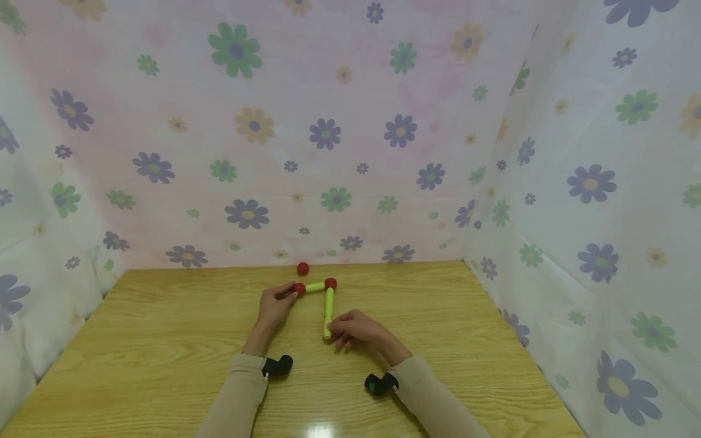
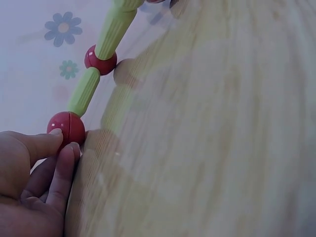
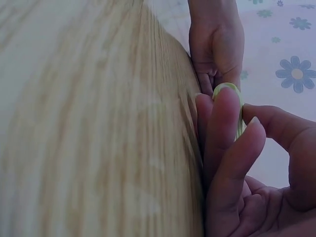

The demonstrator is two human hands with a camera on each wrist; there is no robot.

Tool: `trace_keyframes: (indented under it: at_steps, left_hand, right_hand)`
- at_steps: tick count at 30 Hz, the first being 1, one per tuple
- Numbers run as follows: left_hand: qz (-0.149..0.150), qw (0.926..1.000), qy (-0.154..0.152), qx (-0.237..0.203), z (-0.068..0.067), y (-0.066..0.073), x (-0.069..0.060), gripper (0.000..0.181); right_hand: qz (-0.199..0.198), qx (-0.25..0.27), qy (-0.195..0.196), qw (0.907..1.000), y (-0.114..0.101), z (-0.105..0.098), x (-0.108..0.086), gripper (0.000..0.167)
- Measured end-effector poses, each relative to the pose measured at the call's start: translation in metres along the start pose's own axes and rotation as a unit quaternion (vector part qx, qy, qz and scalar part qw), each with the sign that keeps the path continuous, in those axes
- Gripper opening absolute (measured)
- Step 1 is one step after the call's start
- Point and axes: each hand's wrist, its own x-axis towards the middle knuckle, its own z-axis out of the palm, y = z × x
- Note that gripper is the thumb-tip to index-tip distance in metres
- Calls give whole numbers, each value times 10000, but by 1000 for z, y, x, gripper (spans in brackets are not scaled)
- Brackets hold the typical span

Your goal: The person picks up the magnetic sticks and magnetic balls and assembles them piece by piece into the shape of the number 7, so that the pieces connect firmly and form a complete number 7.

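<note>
A red ball (image 1: 299,289) is pinched between the thumb and fingers of my left hand (image 1: 275,306). From that ball a short yellow-green rod (image 1: 315,287) runs right to a second red ball (image 1: 331,283). A longer yellow-green rod (image 1: 329,301) extends from the second ball toward me, with a joint or collar partway along it. Near its free end, my right hand (image 1: 358,328) pinches this rod. In the left wrist view, the gripped ball (image 2: 69,129) shows a seam, and the short rod (image 2: 85,91) looks ridged. Fingers partly hide the long rod (image 3: 240,128) in the right wrist view.
Behind the joined pieces, a loose red ball (image 1: 303,268) lies near the back edge of the wooden table (image 1: 181,340). Flower-patterned cloth (image 1: 328,79) hangs at the back and both sides. A small black device (image 1: 278,365) is worn on each wrist.
</note>
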Motion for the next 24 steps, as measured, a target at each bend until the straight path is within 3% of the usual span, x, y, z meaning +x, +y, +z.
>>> trace_keyframes:
  at_steps: [15, 24]
  left_hand:
    - [-9, 9999, -134, 23, 1, 4, 3, 43]
    - [53, 9965, -429, -722, -14, 7, 9, 40]
  right_hand:
    - [-28, 46, 42, 10000, 0, 1, 2, 28]
    - [87, 100, 230, 9996, 0, 5, 2, 29]
